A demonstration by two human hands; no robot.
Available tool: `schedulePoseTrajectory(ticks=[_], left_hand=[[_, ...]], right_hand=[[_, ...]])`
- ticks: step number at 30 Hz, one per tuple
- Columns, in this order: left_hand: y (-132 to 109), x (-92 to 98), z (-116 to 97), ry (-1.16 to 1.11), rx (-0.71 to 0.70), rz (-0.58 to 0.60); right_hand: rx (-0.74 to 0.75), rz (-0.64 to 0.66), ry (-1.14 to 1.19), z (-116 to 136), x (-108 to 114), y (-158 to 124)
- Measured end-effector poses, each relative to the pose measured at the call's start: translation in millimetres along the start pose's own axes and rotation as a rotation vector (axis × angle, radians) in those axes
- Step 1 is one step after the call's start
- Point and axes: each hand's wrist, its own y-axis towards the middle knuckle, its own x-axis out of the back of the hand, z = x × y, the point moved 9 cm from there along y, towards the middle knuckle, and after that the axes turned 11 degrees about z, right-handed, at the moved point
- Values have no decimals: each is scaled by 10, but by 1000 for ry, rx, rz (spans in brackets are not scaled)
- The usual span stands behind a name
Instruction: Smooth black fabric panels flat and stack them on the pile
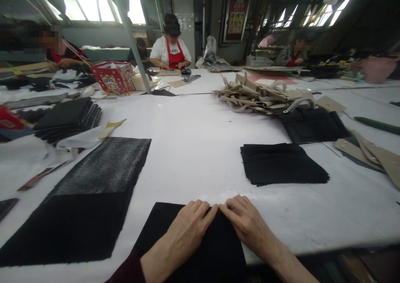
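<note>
A black cloth piece [215,249] lies at the near edge of the table, partly under my forearms. My left hand [194,222] rests on its far edge, with the fingers curled and pressed together on the cloth. Beside it, my right hand [243,218] pinches the same edge near the right corner, and the fingertips of both hands almost meet. To the left lies a long stack of black cloth [81,224] with a grey speckled upper part. A smaller stack of folded black pieces [284,164] sits to the right.
Behind the right stack are a black handbag [314,122] and a pile of beige pieces [250,93]. Beige straps [371,154] lie far right. Dark folded cloth [68,116] and a red box [114,76] stand left, near a pole [134,41]. Several people work at the back.
</note>
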Motion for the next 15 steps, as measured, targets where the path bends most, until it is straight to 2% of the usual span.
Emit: schedulePoseTrajectory(ticks=[4, 10, 15], left_hand=[[-8, -47, -16, 26, -3, 12], [-9, -77, -36, 10, -13, -10], [51, -95, -40, -2, -24, 36]], right_hand=[[-11, 35, -21, 14, -45, -28], [-36, -2, -44, 73, 13, -79], [-91, -49, -7, 49, 33, -151]])
